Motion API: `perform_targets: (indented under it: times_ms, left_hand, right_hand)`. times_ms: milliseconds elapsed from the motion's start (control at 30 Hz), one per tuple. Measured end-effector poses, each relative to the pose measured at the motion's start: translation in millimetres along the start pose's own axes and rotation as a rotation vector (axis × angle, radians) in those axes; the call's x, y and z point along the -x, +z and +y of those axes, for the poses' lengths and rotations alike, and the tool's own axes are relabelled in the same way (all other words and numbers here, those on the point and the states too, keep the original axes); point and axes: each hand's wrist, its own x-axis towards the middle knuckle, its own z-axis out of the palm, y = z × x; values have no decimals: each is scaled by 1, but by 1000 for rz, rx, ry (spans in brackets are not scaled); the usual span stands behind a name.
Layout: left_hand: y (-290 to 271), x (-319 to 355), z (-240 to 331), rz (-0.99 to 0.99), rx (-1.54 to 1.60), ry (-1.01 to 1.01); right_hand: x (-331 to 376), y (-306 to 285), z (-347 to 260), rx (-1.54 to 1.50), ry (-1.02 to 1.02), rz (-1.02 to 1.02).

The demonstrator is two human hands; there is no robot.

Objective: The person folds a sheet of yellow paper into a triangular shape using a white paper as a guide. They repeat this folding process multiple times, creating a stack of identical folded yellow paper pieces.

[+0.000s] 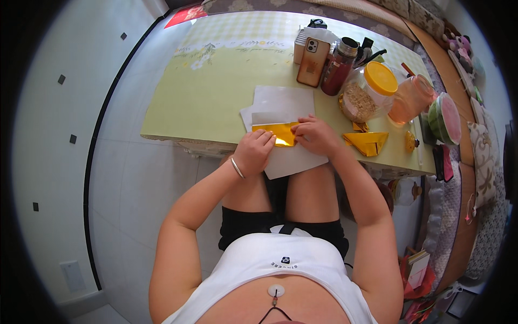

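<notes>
Taking the gold foil sheet (285, 128) as the dial's centre, it lies over white paper (283, 99) at the near edge of a pale green table (205, 102), whose cover turns to gingham towards twelve. Glossy pale floor tiles (127, 156) and a smooth white wall (59, 146) fill nine; a leaf-patterned fabric cushion (481, 154) sits far out at three. The left hand (255, 153), at eight, grasps the foil's near left corner; the right hand (315, 135), at three, grasps its right end. Beyond, a creased, pointed gold foil piece (369, 144) shines at three, a rounded clear jar (359, 102) of flakes stands at two, and a cylindrical maroon flask (335, 75) at one.
</notes>
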Motion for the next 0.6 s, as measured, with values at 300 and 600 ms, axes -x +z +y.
perform_targets:
  times_ms: [300, 600]
  left_hand:
    - [9, 13, -13, 60, -218, -137]
    - [13, 31, 25, -187, -146, -294]
  right_hand:
    - [25, 55, -25, 203, -70, 301]
    - [25, 65, -24, 278, -83, 361]
